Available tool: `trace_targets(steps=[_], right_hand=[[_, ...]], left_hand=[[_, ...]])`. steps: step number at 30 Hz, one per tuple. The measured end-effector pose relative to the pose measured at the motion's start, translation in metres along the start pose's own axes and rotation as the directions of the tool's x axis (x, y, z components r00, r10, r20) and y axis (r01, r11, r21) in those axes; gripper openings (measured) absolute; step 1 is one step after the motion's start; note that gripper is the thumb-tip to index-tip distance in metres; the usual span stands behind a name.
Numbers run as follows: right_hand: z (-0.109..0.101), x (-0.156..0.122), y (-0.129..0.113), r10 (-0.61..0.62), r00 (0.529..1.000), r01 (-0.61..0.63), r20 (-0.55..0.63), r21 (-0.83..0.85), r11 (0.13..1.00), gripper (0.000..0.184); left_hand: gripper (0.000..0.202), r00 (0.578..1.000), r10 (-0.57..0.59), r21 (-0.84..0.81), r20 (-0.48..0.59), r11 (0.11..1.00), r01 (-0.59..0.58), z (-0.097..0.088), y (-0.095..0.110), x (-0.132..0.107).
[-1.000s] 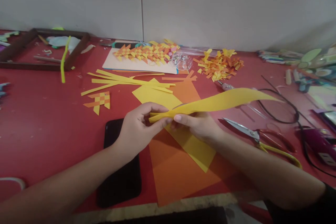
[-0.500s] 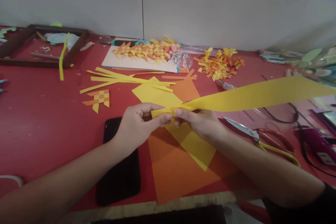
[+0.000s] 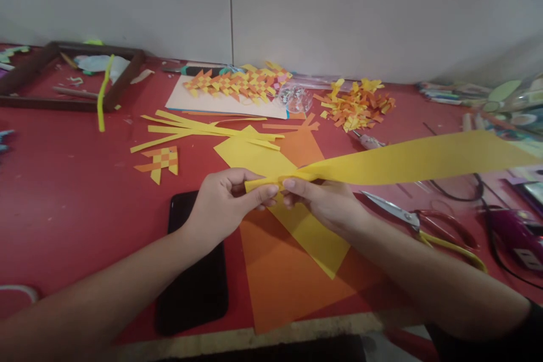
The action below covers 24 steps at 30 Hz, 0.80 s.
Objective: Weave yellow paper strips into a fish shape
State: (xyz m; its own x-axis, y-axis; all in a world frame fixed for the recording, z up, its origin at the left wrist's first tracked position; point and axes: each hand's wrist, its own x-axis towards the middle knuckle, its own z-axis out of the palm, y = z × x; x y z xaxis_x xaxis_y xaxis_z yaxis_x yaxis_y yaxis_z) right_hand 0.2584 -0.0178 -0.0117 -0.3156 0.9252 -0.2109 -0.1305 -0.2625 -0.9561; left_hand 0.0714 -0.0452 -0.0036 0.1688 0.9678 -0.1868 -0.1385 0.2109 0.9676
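Observation:
A long yellow paper strip (image 3: 407, 159) is pinched between both my hands, its left end narrow and folded, its wide tail stretching off to the right. My left hand (image 3: 229, 195) grips the folded end between thumb and fingers. Close beside it, my right hand (image 3: 320, 198) pinches the same strip, thumb on top. Below the hands lie a yellow paper sheet (image 3: 314, 232) and an orange paper sheet (image 3: 292, 283). Several thin yellow strips (image 3: 186, 127) rest beyond my left hand, near a woven yellow-and-orange paper fish (image 3: 160, 161).
A black phone (image 3: 195, 283) lies under my left forearm. Scissors (image 3: 418, 220) with red and yellow handles sit right of my right hand, near a purple tool (image 3: 515, 237) and cable. Farther back are a dark frame (image 3: 55, 103), woven paper fish (image 3: 237, 85) and paper scraps (image 3: 356, 103).
The wide tail of the yellow strip has dipped slightly at the right. Both hands keep the same pinch, and the whole view has shifted a little.

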Motion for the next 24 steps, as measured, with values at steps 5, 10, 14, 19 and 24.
trace_targets(steps=[5, 10, 14, 19, 24], right_hand=[[0.001, -0.0004, -0.0018, -0.002, 1.0, 0.003, -0.023, 0.045, 0.999, 0.024], [0.0001, 0.0002, -0.0024, 0.055, 0.997, -0.051, -0.051, 0.082, 0.995, 0.028], [0.0001, 0.0007, -0.0045, 0.067, 0.996, -0.061, -0.065, 0.087, 0.994, 0.025], [-0.0041, 0.0029, -0.0041, 0.046, 0.996, -0.037, -0.079, 0.113, 0.993, 0.026], [-0.0079, 0.0039, -0.0031, 0.011, 0.994, 0.003, -0.107, 0.13, 0.991, 0.025]], left_hand=[[0.024, 1.0, 0.009, -0.022, -0.022, 1.0, -0.009, -0.0001, -0.0022, 0.0009], [0.022, 0.998, 0.054, 0.014, -0.042, 0.998, -0.054, -0.0017, -0.0045, 0.0015], [0.025, 0.998, 0.048, 0.031, -0.051, 0.998, -0.047, -0.0028, -0.0052, 0.0001], [0.027, 0.998, 0.02, -0.009, -0.06, 1.0, -0.021, -0.0012, -0.0037, 0.0011], [0.025, 0.998, 0.008, -0.083, -0.055, 0.996, -0.013, -0.0003, -0.0042, 0.002]])
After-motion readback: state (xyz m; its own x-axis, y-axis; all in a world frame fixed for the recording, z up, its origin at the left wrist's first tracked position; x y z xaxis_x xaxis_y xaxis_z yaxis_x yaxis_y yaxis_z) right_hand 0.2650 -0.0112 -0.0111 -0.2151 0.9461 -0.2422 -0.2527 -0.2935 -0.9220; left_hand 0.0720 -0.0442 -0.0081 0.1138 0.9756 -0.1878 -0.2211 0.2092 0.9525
